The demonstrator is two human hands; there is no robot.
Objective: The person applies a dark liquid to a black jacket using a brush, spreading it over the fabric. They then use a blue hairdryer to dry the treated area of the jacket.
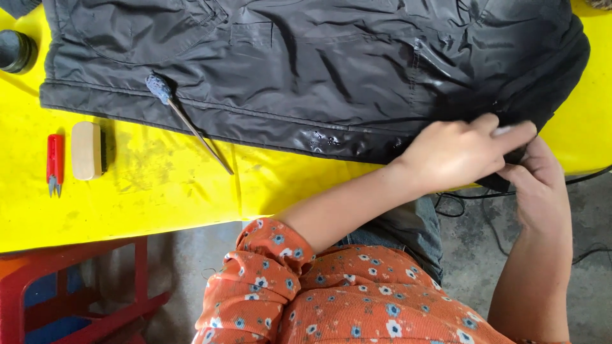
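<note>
Nearest us, our orange floral sleeve (268, 280) leads along a bare forearm to our left hand (460, 151), knuckles up, fingers pinching the hem of one dark jacket (306, 64) spread across the yellow table (159, 191). Our right hand (539, 185) grips the same hem from below, at the table's edge. Well left lie one blue-handled awl (185, 118), one wooden brush (88, 150) and one red thread snip (55, 162).
</note>
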